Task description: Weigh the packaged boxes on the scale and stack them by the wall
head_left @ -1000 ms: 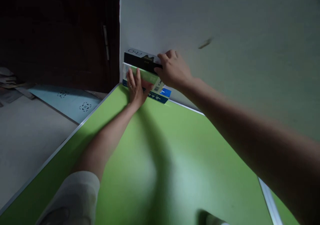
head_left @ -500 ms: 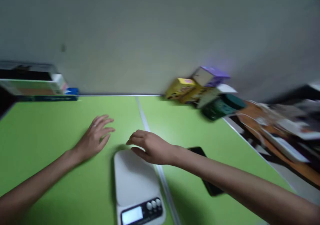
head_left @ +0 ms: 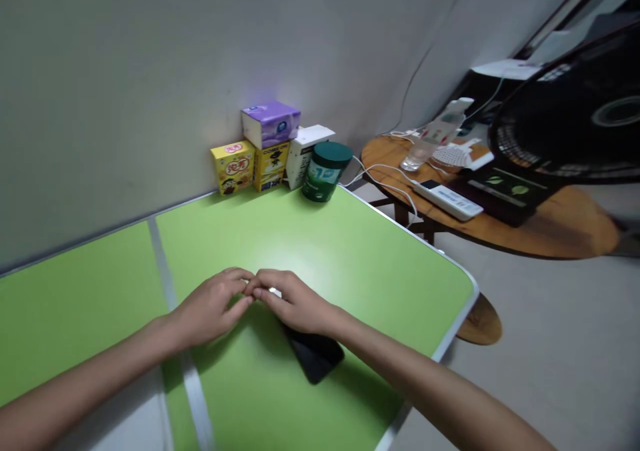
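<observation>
My left hand and my right hand meet above the green table, fingertips touching. Both have bent fingers, with thumbs brought toward the fingers. A small white patch shows inside the curve of my right thumb and forefinger; whether it is an object or a reflection, I cannot tell. Anything pinched at the fingertips is hidden or too small to name. Under my right hand lies a black phone, partly covered. The white kitchen scale shows only partly at the lower left, beneath my left forearm.
Against the wall stand yellow boxes, a purple tissue pack, a white box and a green tub. To the right, a wooden table bears a bottle, a power strip and cables. A black fan stands close by.
The view has swung right, so the scale has moved to the lower left edge. My hands, apart before with loosely spread fingers, have come together over the phone.
</observation>
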Demonstrator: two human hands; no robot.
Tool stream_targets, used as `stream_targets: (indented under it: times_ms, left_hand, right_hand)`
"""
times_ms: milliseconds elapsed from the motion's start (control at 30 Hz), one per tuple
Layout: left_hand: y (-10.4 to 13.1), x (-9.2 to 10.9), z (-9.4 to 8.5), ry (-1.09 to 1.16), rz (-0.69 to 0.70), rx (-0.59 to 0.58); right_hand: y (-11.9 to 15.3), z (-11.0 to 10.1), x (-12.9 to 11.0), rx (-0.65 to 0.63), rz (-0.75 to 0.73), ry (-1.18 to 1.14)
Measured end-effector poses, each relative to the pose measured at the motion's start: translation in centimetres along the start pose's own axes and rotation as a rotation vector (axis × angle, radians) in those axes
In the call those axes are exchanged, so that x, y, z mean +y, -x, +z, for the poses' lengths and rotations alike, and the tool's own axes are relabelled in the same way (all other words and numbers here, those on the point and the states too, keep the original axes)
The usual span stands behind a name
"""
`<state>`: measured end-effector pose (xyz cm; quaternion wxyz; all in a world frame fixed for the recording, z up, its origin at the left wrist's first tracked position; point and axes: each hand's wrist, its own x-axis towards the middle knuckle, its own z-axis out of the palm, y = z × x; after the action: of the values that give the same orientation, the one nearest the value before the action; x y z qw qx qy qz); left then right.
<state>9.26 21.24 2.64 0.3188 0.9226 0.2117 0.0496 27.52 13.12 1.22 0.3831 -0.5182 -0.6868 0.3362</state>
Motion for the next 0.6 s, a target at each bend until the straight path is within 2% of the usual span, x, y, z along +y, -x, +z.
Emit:
stream_targets:
  times_ms: [67, 167, 200, 267, 333, 433, 533, 600]
  left_hand:
    - [-3.9, -0.2, 0.9, 0.053, -0.048, 0.015]
    - [-10.6, -0.5, 2.3, 0.164, -0.102, 0.046]
    - [-12.8, -0.6, 2.7, 0.211, -0.124, 0.06]
    - [-16.9, -0.6, 3.4, 0.306, -0.179, 0.106]
    - [-20.0, -0.7, 4.2, 0.374, -0.209, 0.154]
    - [-21.7, -1.2, 5.3, 0.396, -0.165, 0.16]
    - [-20.9, -2.2, 5.7, 0.388, -0.129, 0.104]
    - [-19.8, -2.8, 5.4, 0.394, -0.152, 0.09]
  right_hand:
    - [0.0, -2.3, 3.6, 0.163, 0.036, 0.045]
    - [-1.3, -6.9, 10.3, 0.432, 0.144, 0.081]
    - [-2.0, -8.5, 12.7, 0.529, 0.187, 0.09]
    - [-3.9, -11.9, 16.8, 0.808, 0.272, 0.112]
    - [-6.1, -14.8, 20.0, 0.94, 0.293, 0.181]
    - [-9.5, -18.1, 22.8, 1.025, 0.241, 0.375]
    - [-11.6, -19.7, 23.7, 1.052, 0.193, 0.468]
    - [-11.7, -19.7, 23.3, 1.087, 0.185, 0.458]
